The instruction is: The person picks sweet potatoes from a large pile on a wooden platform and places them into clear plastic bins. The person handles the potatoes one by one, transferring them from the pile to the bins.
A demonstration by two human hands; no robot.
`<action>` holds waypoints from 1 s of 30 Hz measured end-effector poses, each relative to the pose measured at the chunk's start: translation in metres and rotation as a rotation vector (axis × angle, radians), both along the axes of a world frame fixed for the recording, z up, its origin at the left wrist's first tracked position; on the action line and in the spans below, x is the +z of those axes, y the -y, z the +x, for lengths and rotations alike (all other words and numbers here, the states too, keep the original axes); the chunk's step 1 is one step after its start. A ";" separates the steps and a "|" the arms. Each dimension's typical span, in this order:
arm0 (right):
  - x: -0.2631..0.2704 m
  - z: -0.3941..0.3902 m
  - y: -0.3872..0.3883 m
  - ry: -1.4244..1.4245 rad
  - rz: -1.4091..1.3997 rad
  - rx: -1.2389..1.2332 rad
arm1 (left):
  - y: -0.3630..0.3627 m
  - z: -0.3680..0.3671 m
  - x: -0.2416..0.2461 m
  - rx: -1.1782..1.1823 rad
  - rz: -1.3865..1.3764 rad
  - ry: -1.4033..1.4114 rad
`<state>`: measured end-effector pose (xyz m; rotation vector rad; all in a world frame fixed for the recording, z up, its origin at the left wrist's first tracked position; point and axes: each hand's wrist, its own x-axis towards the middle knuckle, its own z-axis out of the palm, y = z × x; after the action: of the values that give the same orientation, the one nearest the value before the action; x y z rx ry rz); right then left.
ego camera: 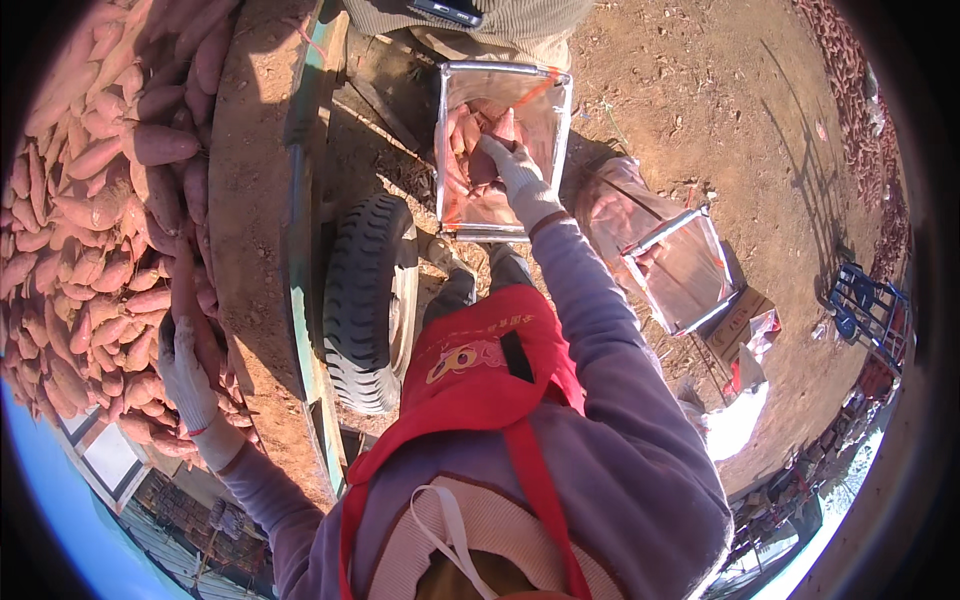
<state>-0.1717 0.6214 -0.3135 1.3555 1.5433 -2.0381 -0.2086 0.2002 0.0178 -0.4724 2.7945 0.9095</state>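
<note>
My left hand (187, 382), in a white knit glove, reaches onto a large heap of sweet potatoes (97, 210) on the left. Its fingers close around a long, slender sweet potato (183, 281) at the heap's near edge. My right hand (519, 176), gloved too, is down inside a box-shaped frame lined with clear plastic (450, 210). A darker sweet potato (482, 166) is under its fingers, partly hidden by them. Several other sweet potatoes (465, 131) lie in the bottom of that lined frame.
A soil-covered ledge with a green side rail (300, 300) and a tyre (367, 300) stand between heap and frame. A second plastic-lined frame (675, 262), a cardboard box (739, 322) and a blue hand cart (862, 300) are on the right. Another person's corduroy clothing (502, 30) borders the first frame.
</note>
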 end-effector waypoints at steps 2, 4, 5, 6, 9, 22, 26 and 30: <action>-0.002 -0.016 0.005 -0.063 -0.202 -0.071 | -0.030 0.023 0.006 0.071 0.023 0.011; 0.011 -0.014 0.003 -0.153 -0.266 -0.191 | -0.067 0.042 -0.003 0.069 0.115 0.020; 0.021 -0.008 -0.005 -0.163 -0.271 -0.178 | -0.086 0.046 -0.010 -0.019 0.226 0.115; 0.034 0.002 -0.015 -0.159 -0.282 -0.182 | -0.105 0.050 -0.019 -0.132 0.421 0.207; 0.078 0.049 -0.048 -0.185 -0.270 -0.169 | -0.169 0.047 -0.079 -0.335 0.676 0.374; 0.103 0.184 -0.070 -0.034 -0.216 -0.327 | -0.306 0.003 -0.323 -1.164 -0.362 0.267; 0.109 0.158 -0.050 -0.045 -0.192 -0.194 | -0.259 0.032 -0.238 -1.017 -0.106 0.225; 0.116 0.114 -0.043 -0.177 -0.256 -0.080 | -0.160 0.022 -0.107 -0.455 0.338 -0.126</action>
<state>-0.0578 0.6648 -0.1975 1.1850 1.2531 -2.3657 -0.1861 0.3606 -0.0889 0.2661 2.5964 1.2861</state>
